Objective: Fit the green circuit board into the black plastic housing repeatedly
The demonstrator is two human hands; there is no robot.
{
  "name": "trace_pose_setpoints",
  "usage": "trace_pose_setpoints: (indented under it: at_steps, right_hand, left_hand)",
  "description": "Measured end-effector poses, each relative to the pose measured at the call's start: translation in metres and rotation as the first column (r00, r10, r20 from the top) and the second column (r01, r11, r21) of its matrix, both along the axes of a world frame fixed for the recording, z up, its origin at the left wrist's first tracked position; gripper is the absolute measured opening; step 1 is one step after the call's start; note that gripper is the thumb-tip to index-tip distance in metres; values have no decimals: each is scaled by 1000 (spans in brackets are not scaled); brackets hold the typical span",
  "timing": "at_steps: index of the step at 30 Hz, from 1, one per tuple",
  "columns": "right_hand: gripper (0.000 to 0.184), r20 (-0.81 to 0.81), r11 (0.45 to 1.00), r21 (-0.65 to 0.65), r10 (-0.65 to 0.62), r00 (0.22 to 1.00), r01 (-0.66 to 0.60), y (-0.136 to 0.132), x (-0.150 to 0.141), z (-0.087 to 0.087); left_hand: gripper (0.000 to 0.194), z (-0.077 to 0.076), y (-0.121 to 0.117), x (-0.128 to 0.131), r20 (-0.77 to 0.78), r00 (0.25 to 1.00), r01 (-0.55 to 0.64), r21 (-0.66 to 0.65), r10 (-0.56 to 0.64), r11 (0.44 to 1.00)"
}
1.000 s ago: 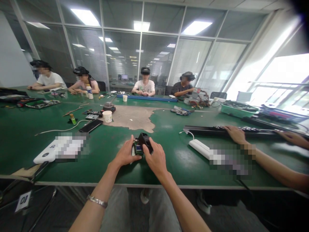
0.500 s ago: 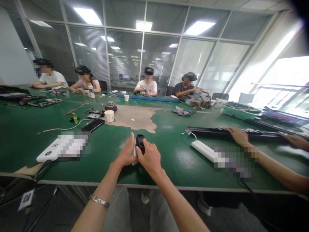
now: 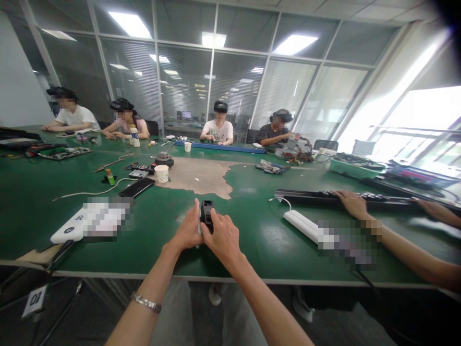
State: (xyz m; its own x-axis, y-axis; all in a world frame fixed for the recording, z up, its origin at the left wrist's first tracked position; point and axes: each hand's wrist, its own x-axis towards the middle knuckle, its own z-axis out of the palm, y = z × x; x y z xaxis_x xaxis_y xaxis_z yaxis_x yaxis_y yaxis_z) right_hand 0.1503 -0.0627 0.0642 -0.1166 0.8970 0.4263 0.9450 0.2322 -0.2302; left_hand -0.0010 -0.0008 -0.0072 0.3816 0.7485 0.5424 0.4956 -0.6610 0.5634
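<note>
A small black device point(image 3: 206, 214) stands upright between both hands, just in from the middle of the near edge of the green bench point(image 3: 252, 262). The left hand point(image 3: 186, 228) and the right hand point(image 3: 223, 238) are both grasping it, with their fingers closed around its sides and lower part. A thin pale strip point(image 3: 199, 225) shows along the left fingers, but it is too small to identify. A silver bracelet point(image 3: 146, 302) circles the left wrist.

To the right lie a white power strip point(image 3: 300, 226) and a long black bar point(image 3: 306, 195), with a neighbouring person's hand point(image 3: 355, 203) resting on the bar. To the left, a white flat object point(image 3: 68, 230), partly pixelated, lies near the left edge of the bench. Beyond it are a white cable point(image 3: 90, 193) and a black smartphone point(image 3: 137, 187). A paper cup point(image 3: 162, 173) stands at the edge of a tan patch point(image 3: 196, 175) towards the bench's centre.
</note>
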Motion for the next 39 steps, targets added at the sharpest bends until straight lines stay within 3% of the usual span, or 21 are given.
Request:
trace_pose_setpoints:
  at_steps: [7, 11, 14, 17, 21, 29, 32, 39]
  right_hand:
    - [52, -11, 997, -72, -3, 1000, 2, -1, -1, -11]
    - [47, -69, 999, -46, 13, 998, -17, 2, 3, -4]
    - [54, -90, 999, -40, -31, 995, 27, 7, 8, 4]
    - [58, -63, 994, -108, -30, 998, 23, 9, 9, 5]
    - [43, -64, 984, -174, -44, 997, 32, 9, 4, 6]
    - [46, -211, 993, -8, -113, 971, 114, 9, 28, 31]
    - [44, -211, 979, -22, -201, 957, 201, 4, 49, 25]
    - [52, -117, 956, -66, -293, 949, 287, -12, 78, -15]
  left_hand:
    - [116, 2, 0, 1, -12, 1000, -10, 36, 10, 999]
    - [130, 5, -1, 0, -38, 999, -14, -15, 13, 1000]
    - [141, 4, 0, -1, -48, 999, -23, -46, 21, 999]
    - [137, 3, 1, 0, -48, 999, -28, -47, 26, 998]
    - [134, 4, 1, 0, -21, 999, -31, -81, 30, 996]
    - [140, 13, -5, -1, -11, 1000, -29, -164, 28, 986]
    - [139, 15, -7, 0, -6, 1000, -23, -185, 23, 982]
    - [137, 9, -6, 0, 2, 997, -81, -179, 83, 981]
